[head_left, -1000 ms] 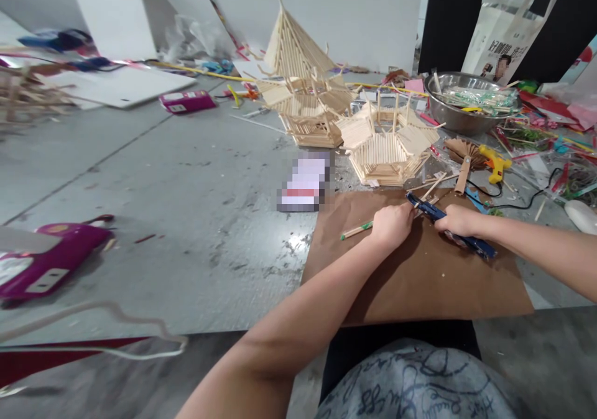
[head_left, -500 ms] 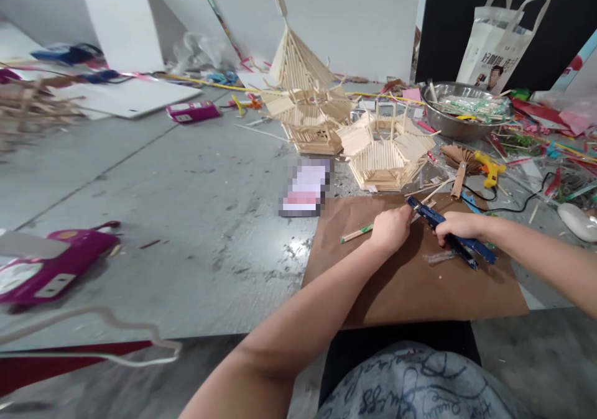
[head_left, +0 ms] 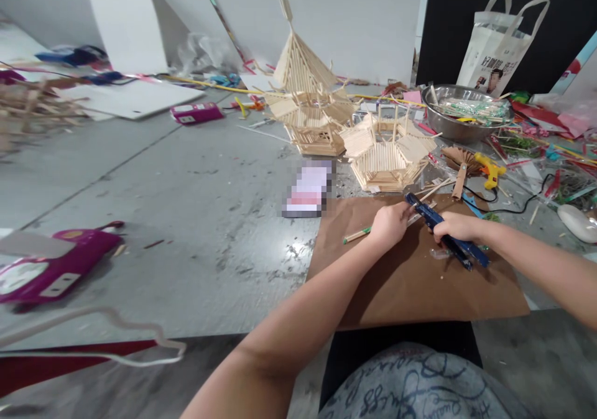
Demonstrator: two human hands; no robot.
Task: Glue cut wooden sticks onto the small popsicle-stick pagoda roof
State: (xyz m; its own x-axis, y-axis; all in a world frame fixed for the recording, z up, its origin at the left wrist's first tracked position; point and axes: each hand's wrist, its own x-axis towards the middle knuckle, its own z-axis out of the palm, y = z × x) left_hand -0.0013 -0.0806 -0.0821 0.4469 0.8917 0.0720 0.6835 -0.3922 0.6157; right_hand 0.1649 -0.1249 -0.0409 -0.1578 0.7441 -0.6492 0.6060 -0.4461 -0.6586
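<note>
My right hand [head_left: 454,227] is wrapped around the handles of a dark blue plier-like cutter [head_left: 431,216], whose jaws point up and left. Pinched at those jaws, my left hand [head_left: 390,225] has a thin wooden stick [head_left: 415,205], mostly hidden by the fingers. Both hands are over a sheet of brown paper [head_left: 405,288]. Left of my left hand lies a bundle of sticks with green ends [head_left: 357,235]. Past the cutter's tip, more loose sticks [head_left: 438,189] reach toward a roofed stick model [head_left: 387,158].
Behind stands a taller stick pagoda [head_left: 308,89]. A phone [head_left: 308,189] lies left of the paper. At right are a yellow glue gun [head_left: 489,169] with a black cord, a metal bowl [head_left: 459,132] and a white mouse [head_left: 577,221]. Purple devices [head_left: 60,263] sit at left.
The cutter's handles are slightly closer together. Both hands stay in nearly the same place, and the whole view has shifted a little.
</note>
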